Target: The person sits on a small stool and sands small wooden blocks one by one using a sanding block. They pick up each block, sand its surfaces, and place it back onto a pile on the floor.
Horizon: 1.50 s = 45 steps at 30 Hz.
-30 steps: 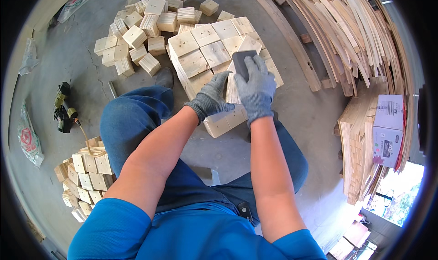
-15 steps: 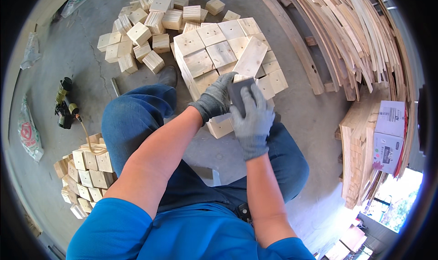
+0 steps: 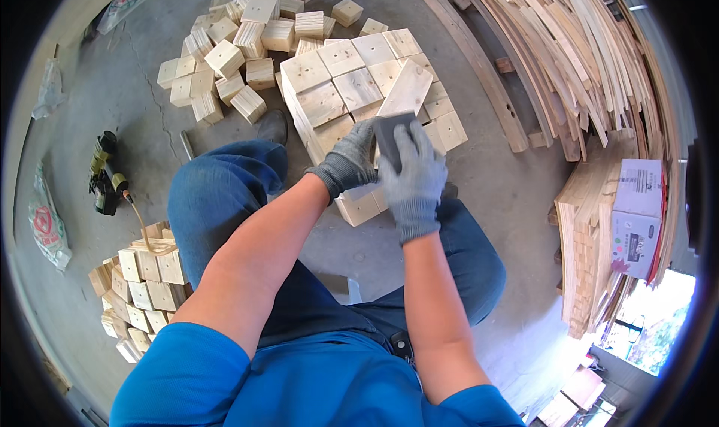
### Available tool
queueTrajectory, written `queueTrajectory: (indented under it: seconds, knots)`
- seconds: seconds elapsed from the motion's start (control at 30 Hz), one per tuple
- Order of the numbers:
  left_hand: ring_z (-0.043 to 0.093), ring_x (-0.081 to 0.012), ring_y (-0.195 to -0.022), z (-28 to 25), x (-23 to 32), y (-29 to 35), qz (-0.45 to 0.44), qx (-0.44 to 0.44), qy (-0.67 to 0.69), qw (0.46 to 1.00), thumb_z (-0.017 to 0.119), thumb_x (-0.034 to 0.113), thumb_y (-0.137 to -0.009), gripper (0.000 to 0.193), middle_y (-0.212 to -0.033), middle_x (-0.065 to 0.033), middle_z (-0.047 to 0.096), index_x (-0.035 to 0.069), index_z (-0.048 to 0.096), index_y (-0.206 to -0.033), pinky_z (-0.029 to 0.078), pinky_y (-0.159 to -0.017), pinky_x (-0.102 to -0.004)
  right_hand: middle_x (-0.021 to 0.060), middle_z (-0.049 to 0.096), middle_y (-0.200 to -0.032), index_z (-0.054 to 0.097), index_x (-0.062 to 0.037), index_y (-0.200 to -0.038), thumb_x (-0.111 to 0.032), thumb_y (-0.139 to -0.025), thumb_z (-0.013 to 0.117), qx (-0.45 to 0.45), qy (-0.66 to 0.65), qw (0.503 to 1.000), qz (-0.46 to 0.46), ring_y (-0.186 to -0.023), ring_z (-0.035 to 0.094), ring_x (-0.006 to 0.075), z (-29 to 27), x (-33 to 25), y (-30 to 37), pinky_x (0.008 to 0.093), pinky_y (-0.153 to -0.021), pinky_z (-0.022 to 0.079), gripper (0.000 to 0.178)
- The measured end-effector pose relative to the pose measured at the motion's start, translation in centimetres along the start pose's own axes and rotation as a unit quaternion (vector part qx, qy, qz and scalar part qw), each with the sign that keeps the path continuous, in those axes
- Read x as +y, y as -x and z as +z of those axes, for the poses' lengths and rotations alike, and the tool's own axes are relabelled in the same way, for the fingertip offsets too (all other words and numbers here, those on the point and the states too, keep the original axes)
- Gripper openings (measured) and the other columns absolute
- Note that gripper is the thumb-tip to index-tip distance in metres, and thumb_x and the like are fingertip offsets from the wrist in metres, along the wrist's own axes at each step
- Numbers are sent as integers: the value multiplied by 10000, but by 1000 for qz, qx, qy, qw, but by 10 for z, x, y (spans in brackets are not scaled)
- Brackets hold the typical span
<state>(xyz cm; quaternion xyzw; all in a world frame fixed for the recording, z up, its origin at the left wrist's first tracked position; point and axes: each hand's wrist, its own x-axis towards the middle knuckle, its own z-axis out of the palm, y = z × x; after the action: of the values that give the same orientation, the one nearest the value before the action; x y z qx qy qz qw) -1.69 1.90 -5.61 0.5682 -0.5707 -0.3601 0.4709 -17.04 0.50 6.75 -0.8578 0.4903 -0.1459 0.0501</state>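
Note:
Both hands wear grey knit gloves and meet over a low platform of wooden blocks (image 3: 322, 103). My right hand (image 3: 413, 176) is closed on a dark grey sanding block (image 3: 390, 136), fingers laid along its flat face. Just left of it, my left hand (image 3: 350, 156) is closed round a wooden block that is almost wholly hidden behind the sanding block and the gloves. A short pale board (image 3: 409, 87) lies slantwise on the platform, right beyond the sanding block.
Loose wooden blocks (image 3: 225, 58) are heaped beyond the platform, to the left. Another stack of blocks (image 3: 153, 293) sits by my left knee, near a yellow-and-black power tool (image 3: 105, 174) on the concrete floor. Long boards (image 3: 558, 52) and a carton (image 3: 636, 221) line the right side.
The right hand and sanding block have moved slightly up and away from me, covering the wooden block's end that showed before. The left hand keeps its grip.

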Motion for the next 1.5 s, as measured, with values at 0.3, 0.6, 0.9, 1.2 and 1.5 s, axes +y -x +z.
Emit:
queueTrajectory:
  seconds: [0.3,0.6,0.9,1.2,1.5]
  knots:
    - [568,-279,-1375,7,-13,-7,10,6,41,999,986,322,-775,1002,-1483,-167,558,49,438,-1568,454,-1192,-389,108,556,-1595,685,-176,-1446,-305,-822,865,17,-27,999,-33,-1298,565,420,-11,2,65,575,-1070,465,662]
    - [491,-285,-1468,5,0,2,-31,-14,7,999,1043,297,-686,1190,-1575,-162,500,61,362,-1633,382,-1255,-395,60,591,-1559,681,-180,-1435,-322,-864,841,15,-1,1000,25,-1267,625,421,13,3,-65,566,-1041,506,610]
    - [506,-388,-1469,2,-1,4,-20,-1,22,1000,981,406,-722,1100,-1537,-234,531,61,420,-1604,412,-1239,-440,111,558,-1602,684,-152,-1441,-306,-852,860,-16,-9,1000,16,-1315,594,421,-5,-8,1,553,-1114,468,634]
    - [512,-270,-1428,8,-7,-4,-26,-23,24,999,999,348,-746,1084,-1505,-156,539,73,394,-1603,408,-1230,-404,122,576,-1572,696,-158,-1421,-275,-807,877,16,-22,999,-34,-1298,589,395,-9,-6,62,542,-1099,447,651]
    - [492,-246,-1473,12,-8,0,-33,-20,49,998,1047,216,-693,1219,-1598,-134,502,71,312,-1655,380,-1256,-382,68,573,-1584,690,-203,-1438,-340,-869,840,6,7,999,31,-1278,620,409,17,1,-71,562,-1046,507,604]
